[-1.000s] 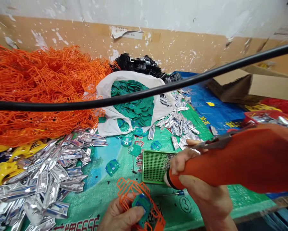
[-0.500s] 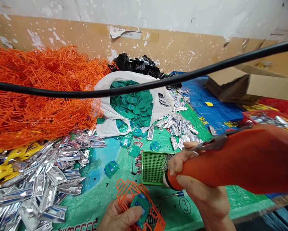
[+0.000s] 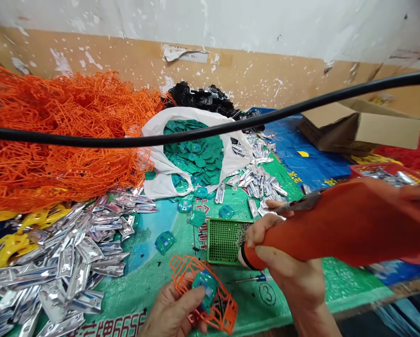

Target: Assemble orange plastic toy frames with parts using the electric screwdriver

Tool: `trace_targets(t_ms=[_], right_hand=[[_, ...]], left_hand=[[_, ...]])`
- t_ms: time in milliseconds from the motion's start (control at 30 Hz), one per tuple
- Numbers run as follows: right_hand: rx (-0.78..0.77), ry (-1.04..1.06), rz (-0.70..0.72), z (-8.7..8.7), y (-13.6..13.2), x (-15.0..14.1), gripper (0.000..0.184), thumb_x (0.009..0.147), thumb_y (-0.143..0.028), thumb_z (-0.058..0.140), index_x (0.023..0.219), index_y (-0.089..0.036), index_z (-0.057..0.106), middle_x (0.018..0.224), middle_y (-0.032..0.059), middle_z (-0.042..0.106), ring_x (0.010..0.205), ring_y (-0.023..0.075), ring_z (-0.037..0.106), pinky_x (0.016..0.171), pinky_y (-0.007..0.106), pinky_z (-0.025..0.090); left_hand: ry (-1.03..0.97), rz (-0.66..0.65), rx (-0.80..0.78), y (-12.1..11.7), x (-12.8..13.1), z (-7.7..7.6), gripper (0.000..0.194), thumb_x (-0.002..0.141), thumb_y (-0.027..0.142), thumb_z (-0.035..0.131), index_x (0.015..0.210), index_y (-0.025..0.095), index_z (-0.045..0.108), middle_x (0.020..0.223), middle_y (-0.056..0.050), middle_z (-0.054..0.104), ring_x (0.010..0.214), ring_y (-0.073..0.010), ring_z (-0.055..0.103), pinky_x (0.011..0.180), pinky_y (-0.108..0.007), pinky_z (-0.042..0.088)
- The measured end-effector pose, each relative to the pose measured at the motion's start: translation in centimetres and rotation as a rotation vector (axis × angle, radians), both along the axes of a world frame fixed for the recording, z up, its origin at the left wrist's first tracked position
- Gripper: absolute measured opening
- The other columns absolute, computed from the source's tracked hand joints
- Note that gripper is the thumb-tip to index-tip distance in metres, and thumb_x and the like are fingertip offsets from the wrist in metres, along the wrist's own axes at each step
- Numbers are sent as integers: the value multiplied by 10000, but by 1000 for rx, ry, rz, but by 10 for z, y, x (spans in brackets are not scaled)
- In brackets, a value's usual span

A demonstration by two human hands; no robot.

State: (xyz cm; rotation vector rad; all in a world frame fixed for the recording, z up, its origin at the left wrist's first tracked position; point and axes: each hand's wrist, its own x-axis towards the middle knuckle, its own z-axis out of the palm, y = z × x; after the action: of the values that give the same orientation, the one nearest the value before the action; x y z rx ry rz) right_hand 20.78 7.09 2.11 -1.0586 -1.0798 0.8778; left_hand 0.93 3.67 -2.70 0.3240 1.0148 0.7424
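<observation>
Left hand [image 3: 177,306]: I clamp the frame [image 3: 228,323] and plate [image 3: 206,282], near centre; both look light, the frame flexible; pinch the plate flat. Right hand [image 3: 280,260]: I grip the tool [image 3: 329,229], right, probably heavy.

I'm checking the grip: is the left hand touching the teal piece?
Touching. In the head view, the left hand has its thumb laid on the teal piece.

A black cable [image 3: 196,138], cropped at both edges, masks strips of an orange heap [image 3: 55,105] and green pieces [image 3: 205,161] inside a white bag [image 3: 157,128]. The right hand [image 3: 283,257] and an orange-red tool [image 3: 332,224], cut off at right, obscure one end of a green tray [image 3: 224,238]; the left hand [image 3: 175,306] partly covers a teal piece [image 3: 202,279].
</observation>
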Motion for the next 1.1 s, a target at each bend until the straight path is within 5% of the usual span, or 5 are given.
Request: trace_targets(t_ms=[133,300,533,767,1100], right_hand=[[62,162,5,21,-1,-2,485,678,-144,710,1114,-318,587,692,-53,619,605,147,577,609,324,517],[130,275,110,40,-10,-9,474,705,-79,669,1103,-328,603,721,-37,630,646,135,596,658,306,534],[130,207,202,38,-24,-31,468,728,-177,763,1118,-348,570,716,-57,632,626,130,590,665,308,530],[99,220,186,39,-28,-37,356,743,-249,771,1048,-315,597,718,-52,618,639,123,587,698,303,529],[92,166,157,37,-31,-41,439,718,-317,779,1122,-358,610,670,-41,606,589,158,559,662,358,524]], left_hand=[[-3,2,47,-1,2,-2,354,609,396,885,792,137,727,652,-8,651,536,-106,559,462,-207,475],[-40,-24,133,2,4,-4,358,653,415,847,822,137,697,694,-12,644,577,-109,548,474,-208,490],[-92,-29,167,2,7,-6,381,671,425,825,826,110,675,727,-51,684,586,-113,588,466,-191,501],[-101,8,146,3,9,-2,399,626,419,852,806,107,682,689,-33,672,549,-99,582,433,-174,496],[-91,11,147,3,10,-2,402,633,431,848,795,103,682,674,-33,663,538,-97,577,437,-177,505]])
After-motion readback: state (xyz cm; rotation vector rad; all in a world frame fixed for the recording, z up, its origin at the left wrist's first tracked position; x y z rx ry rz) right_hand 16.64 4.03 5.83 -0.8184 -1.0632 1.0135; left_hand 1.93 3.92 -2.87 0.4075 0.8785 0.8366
